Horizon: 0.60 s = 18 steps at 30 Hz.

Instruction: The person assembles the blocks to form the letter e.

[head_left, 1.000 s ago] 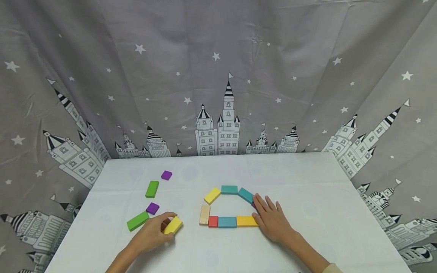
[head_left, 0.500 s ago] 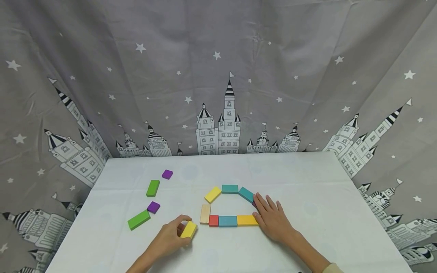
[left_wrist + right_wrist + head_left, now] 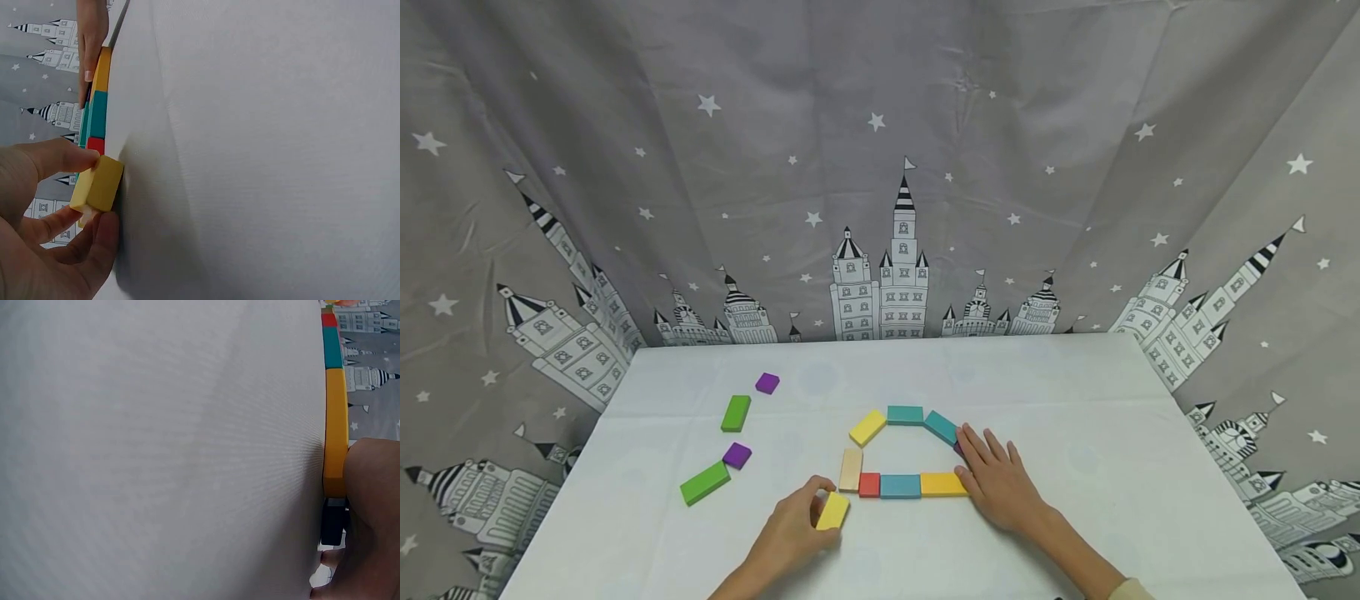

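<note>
My left hand [image 3: 797, 525] pinches a yellow block [image 3: 832, 511] between thumb and fingers on the white table [image 3: 1075, 417], just below the wooden block [image 3: 851, 469]; the left wrist view shows the yellow block [image 3: 98, 184] held the same way. A ring of flat blocks lies mid-table: wooden, red [image 3: 868, 485], teal [image 3: 899, 487], orange-yellow [image 3: 943, 484], teal [image 3: 940, 427], teal [image 3: 905, 415] and yellow [image 3: 867, 427]. My right hand [image 3: 996, 479] rests flat, fingers straight, against the ring's right end, touching the orange-yellow block [image 3: 335, 425] and covering a dark purple block [image 3: 333, 520].
Loose blocks lie at the left: two green ones [image 3: 735, 413] [image 3: 704, 483] and two purple ones [image 3: 767, 383] [image 3: 737, 455]. A grey curtain [image 3: 880, 167] with castles and stars hangs behind and beside the table.
My left hand has carried the yellow block rightward from near the green block to just below the wooden block. The right hand has stayed put.
</note>
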Each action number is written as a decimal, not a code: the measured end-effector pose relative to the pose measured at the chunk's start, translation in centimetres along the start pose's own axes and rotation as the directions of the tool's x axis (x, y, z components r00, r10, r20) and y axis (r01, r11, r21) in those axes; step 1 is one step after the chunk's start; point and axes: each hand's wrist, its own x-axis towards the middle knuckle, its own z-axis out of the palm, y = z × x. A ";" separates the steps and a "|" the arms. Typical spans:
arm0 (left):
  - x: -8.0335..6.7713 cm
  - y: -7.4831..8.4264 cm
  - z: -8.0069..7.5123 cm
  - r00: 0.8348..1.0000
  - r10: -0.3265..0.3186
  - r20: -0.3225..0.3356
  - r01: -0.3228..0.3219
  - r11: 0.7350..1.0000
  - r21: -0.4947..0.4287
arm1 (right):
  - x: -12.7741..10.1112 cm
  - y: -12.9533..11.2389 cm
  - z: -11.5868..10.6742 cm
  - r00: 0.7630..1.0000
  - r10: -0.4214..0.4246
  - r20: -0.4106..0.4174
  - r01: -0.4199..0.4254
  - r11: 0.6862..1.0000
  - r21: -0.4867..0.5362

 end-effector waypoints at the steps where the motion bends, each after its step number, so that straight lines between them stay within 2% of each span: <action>1: 0.0 0.0 0.0 1.000 0.001 0.001 -0.001 1.000 -0.005 | 0.0 0.0 0.0 1.000 -0.002 -0.001 0.002 1.000 -0.001; 11: -0.1 -0.1 -0.1 0.999 -0.026 0.027 0.029 0.994 -0.107 | 0.0 0.0 0.0 1.000 -0.004 -0.008 0.004 1.000 -0.003; 18: -0.1 0.1 0.2 0.999 -0.054 0.008 0.054 0.992 -0.117 | 0.0 -0.1 0.0 1.000 0.002 0.000 -0.002 1.000 0.006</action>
